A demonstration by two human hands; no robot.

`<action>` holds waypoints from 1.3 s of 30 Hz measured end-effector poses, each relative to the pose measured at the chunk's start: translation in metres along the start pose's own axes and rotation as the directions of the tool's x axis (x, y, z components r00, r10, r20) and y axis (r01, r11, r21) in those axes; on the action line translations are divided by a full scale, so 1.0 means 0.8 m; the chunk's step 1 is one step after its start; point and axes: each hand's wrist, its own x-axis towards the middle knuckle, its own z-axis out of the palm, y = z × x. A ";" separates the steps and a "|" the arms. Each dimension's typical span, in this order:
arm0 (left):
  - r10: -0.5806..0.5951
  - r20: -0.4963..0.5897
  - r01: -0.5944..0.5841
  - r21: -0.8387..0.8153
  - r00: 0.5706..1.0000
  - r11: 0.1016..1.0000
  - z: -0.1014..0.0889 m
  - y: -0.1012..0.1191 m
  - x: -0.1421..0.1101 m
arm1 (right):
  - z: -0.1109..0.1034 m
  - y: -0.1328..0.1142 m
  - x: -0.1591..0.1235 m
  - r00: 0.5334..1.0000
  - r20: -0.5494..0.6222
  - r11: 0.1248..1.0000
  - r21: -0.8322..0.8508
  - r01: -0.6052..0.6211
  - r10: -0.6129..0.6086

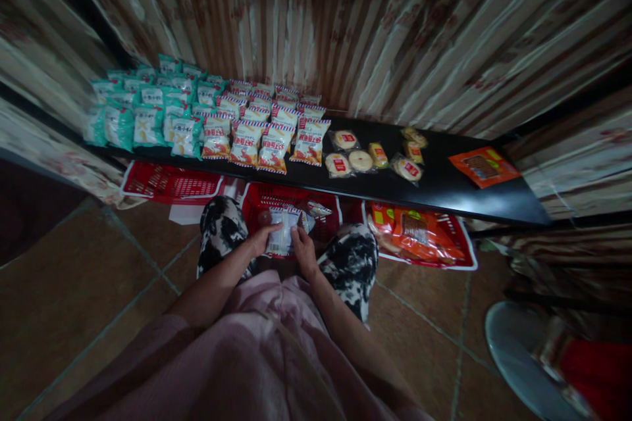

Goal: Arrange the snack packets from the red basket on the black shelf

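Note:
Both my hands hold one pale snack packet between my knees, over a red basket on the floor. My left hand grips the packet's left edge and my right hand pinches its right edge. More packets lie inside that basket. On the black shelf in front lie rows of teal packets, red-and-white packets, several round wrapped cakes and one orange packet.
A second red basket lies on the floor at left, and a third with orange packets at right. Patterned curtains hang behind the shelf. A grey round seat stands at lower right. The floor is brown tile.

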 end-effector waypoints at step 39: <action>0.143 -0.171 -0.151 -0.035 0.975 0.988 0.000 0.006 0.007 | 0.015 0.020 -0.001 0.989 -0.077 0.964 -0.244 0.102 -0.124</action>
